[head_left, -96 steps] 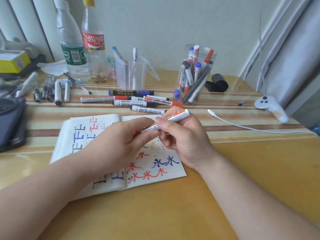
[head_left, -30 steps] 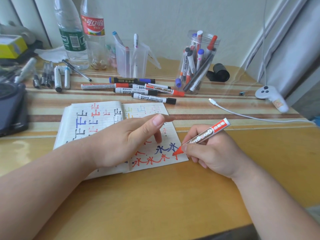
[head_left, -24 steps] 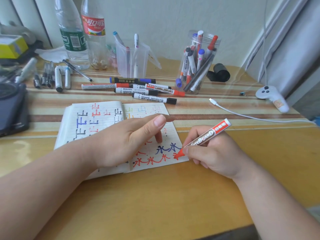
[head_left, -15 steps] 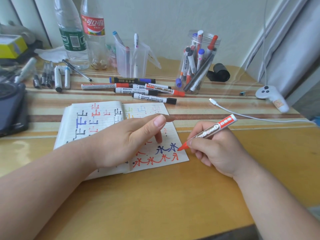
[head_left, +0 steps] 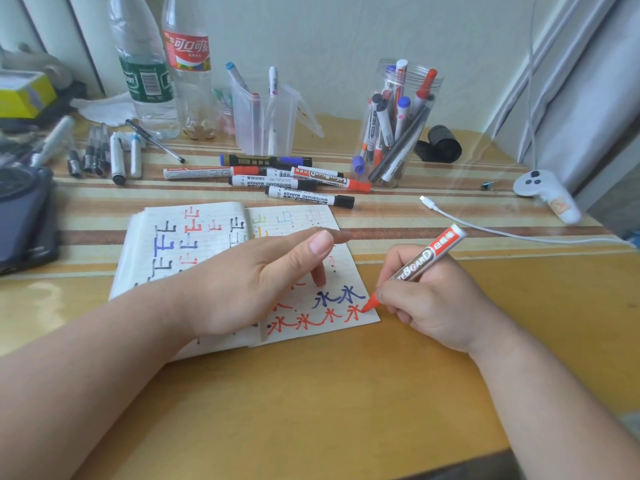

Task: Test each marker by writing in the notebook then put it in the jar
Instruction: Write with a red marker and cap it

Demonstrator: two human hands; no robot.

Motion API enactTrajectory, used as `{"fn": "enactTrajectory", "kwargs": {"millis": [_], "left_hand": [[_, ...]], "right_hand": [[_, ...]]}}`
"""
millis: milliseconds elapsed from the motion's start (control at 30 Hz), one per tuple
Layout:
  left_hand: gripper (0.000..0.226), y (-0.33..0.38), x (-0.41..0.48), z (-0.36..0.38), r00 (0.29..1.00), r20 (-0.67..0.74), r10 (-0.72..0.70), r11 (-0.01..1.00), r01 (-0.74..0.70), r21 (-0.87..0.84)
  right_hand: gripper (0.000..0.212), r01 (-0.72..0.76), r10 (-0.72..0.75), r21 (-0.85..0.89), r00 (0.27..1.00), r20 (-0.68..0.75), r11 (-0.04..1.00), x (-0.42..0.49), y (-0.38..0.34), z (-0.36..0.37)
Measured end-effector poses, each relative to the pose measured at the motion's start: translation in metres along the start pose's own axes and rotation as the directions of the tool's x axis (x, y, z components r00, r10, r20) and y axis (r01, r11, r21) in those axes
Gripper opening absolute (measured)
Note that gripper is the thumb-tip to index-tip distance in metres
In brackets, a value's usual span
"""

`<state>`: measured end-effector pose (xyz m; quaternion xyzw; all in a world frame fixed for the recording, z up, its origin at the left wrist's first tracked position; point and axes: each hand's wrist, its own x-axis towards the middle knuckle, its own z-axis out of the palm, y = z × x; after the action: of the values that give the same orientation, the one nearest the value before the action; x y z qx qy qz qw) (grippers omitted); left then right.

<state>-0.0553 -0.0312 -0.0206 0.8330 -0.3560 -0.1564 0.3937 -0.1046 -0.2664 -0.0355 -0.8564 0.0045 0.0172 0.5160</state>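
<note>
My right hand (head_left: pixel 433 303) grips an uncapped red whiteboard marker (head_left: pixel 427 256) like a pen. Its red tip touches the lower right corner of the open notebook (head_left: pixel 207 233), at the end of a row of red characters. My left hand (head_left: pixel 249 282) lies on the notebook's middle and holds it down, thumb stretched out and one finger pressing the page; its palm side is hidden. The clear plastic jar (head_left: pixel 414 81) stands at the back right with several markers upright inside. Several capped markers (head_left: pixel 277 181) lie in a loose pile between the notebook and the jar.
Two plastic bottles (head_left: pixel 152 71) and a clear pen cup (head_left: pixel 263 119) stand at the back. Small pens (head_left: pixel 114 157) lie at the left beside a dark device (head_left: pixel 24 216). A white cable (head_left: pixel 502 230), a white controller (head_left: pixel 543 195) and a black roll (head_left: pixel 441 143) occupy the right.
My hands parted from holding the marker together; the left settled on the notebook. My right hand has been writing, and a further red character now stands at the page's lower right.
</note>
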Motion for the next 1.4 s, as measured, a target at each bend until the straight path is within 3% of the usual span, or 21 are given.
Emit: {"fn": "enactTrajectory", "kwargs": {"millis": [167, 267, 367, 500, 667, 867, 1000, 1167, 1267, 1400], "left_hand": [[0.049, 0.001, -0.001, 0.0, 1.0, -0.007, 0.002, 1.0, -0.002, 0.009], [0.033, -0.004, 0.0, 0.0, 1.0, -0.004, -0.025, 1.0, 0.025, -0.013], [0.065, -0.007, 0.005, 0.004, 1.0, -0.003, -0.011, 0.991, 0.011, 0.135], [0.075, -0.012, 0.009, 0.006, 0.996, -0.081, 0.026, 0.974, -0.007, 0.227], [0.085, -0.01, 0.009, 0.006, 0.994, -0.094, 0.063, 0.971, -0.039, 0.237], [0.083, -0.01, 0.009, 0.007, 0.991, -0.086, 0.103, 0.965, -0.078, 0.251], [0.073, -0.008, 0.01, 0.01, 0.986, -0.098, 0.131, 0.967, -0.106, 0.231], [0.026, -0.011, 0.01, 0.007, 0.969, -0.238, 0.059, 0.997, -0.046, 0.062], [0.02, -0.009, 0.01, 0.009, 0.972, -0.235, 0.015, 1.0, -0.02, -0.019], [0.017, -0.002, 0.008, 0.007, 0.957, -0.284, 0.065, 0.99, -0.098, -0.104]], "right_hand": [[0.016, 0.013, -0.015, -0.038, 0.999, -0.049, 0.999, 0.004, 0.001, 0.001], [0.011, -0.011, 0.026, 0.148, 0.995, -0.098, 0.989, 0.005, 0.003, 0.003], [0.01, 0.04, 0.002, 0.388, 0.994, -0.108, 0.921, 0.006, 0.002, 0.002], [0.008, 0.139, -0.13, 0.575, 0.99, -0.058, 0.806, 0.007, -0.004, 0.006], [0.02, 0.062, -0.115, 0.622, 0.992, 0.045, 0.781, 0.005, -0.006, 0.011], [0.022, 0.037, -0.083, 0.531, 0.995, 0.062, 0.846, 0.004, -0.007, 0.015], [0.01, 0.05, -0.089, 0.537, 0.995, 0.048, 0.842, 0.005, -0.006, 0.017], [0.024, 0.128, -0.18, 0.55, 0.983, 0.041, 0.825, 0.005, -0.004, 0.014], [0.021, 0.101, -0.166, 0.599, 0.985, 0.054, 0.794, 0.006, -0.004, 0.013], [0.032, 0.068, -0.208, 0.663, 0.969, 0.136, 0.746, 0.007, -0.001, 0.009]]}}
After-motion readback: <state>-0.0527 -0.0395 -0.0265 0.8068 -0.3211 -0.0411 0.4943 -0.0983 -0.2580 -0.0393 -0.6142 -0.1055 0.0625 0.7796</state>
